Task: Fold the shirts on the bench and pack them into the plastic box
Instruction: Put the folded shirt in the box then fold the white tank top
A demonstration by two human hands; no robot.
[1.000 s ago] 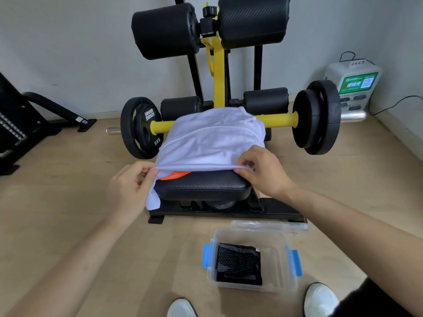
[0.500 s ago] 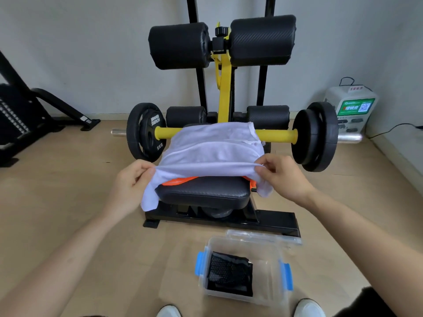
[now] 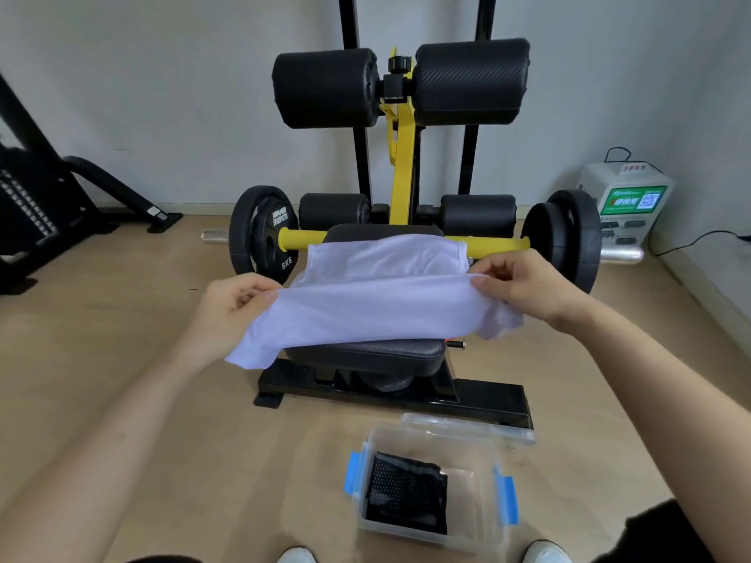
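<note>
A white shirt [image 3: 378,294] lies over the black padded bench seat [image 3: 365,353]. My left hand [image 3: 231,306] pinches its near edge on the left. My right hand [image 3: 528,286] pinches the same edge on the right. The held edge is raised above the seat and stretched between the hands, and a loose end hangs off the left side. On the floor in front stands the clear plastic box [image 3: 430,485] with blue clips, open. A folded black mesh shirt [image 3: 406,493] lies inside it.
The box's clear lid [image 3: 467,428] lies behind it, against the bench's black base bar [image 3: 406,398]. A yellow bar with black weight plates [image 3: 260,233] crosses behind the seat. A white charging station [image 3: 626,209] stands at the right wall, black gym equipment [image 3: 36,209] at the left.
Both hands have lifted the shirt's near edge higher and drawn it wider apart. The orange patch under the shirt no longer shows. The view has tilted upward.
</note>
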